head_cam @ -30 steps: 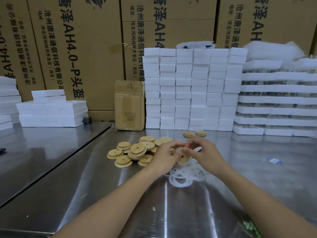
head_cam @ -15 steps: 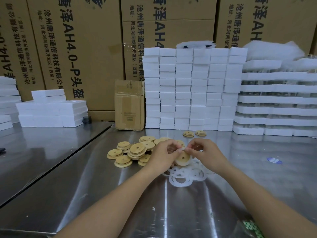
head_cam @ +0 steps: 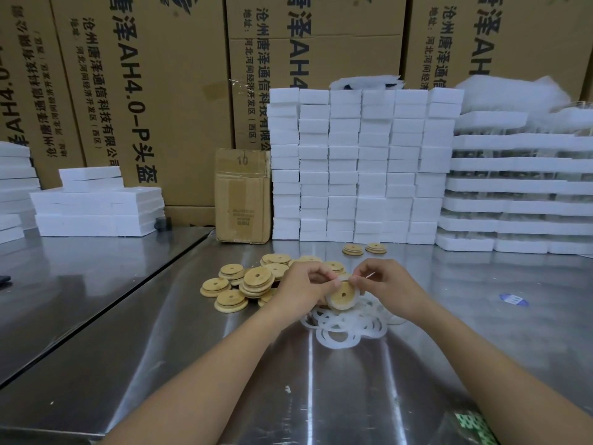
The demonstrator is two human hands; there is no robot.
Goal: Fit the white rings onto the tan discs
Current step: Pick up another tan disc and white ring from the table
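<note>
One tan disc (head_cam: 343,294), one white ring (head_cam: 333,304), pinched by left hand (head_cam: 301,289), right hand (head_cam: 386,289).

Mid-frame, the left hand (head_cam: 303,289) grips a tan disc (head_cam: 343,295) by its left edge while the right hand (head_cam: 390,289) pinches a white ring (head_cam: 332,304) at its upper rim, above loose white rings (head_cam: 340,332) on the steel tabletop (head_cam: 321,399), spare tan discs (head_cam: 250,282) heaped just left.

Left hand (head_cam: 303,289): showing bare, fingers uncovered.
Right hand (head_cam: 386,285): showing bare as well.
Forearms (head_cam: 199,374): running bare down to the frame's lower edge.
</note>
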